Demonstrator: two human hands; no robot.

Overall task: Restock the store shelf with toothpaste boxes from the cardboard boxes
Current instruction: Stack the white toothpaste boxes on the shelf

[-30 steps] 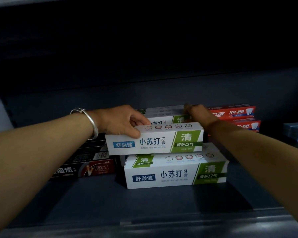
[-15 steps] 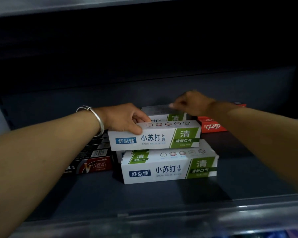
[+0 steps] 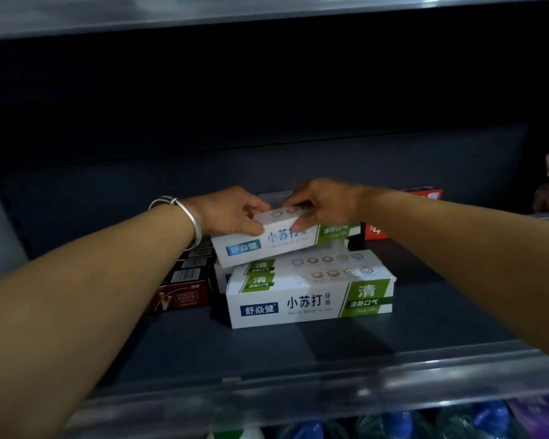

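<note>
Retail shop, toiletries aisle; indicated by a dark metal display shelf (image 3: 178, 353) edged with a clear price-label rail (image 3: 298, 391); boxed toothpaste (image 3: 309, 299) is stocked in stacked rows; bottled goods (image 3: 393, 423) are seen below.

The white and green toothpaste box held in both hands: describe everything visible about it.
The held toothpaste box is a long white carton that looks like cardboard, with a green panel at its right end, a blue logo patch at its left and blue characters between. It is blurred and tilted, left end lower, above the stacked matching boxes. The left hand and right hand each grip its upper edge.
</note>
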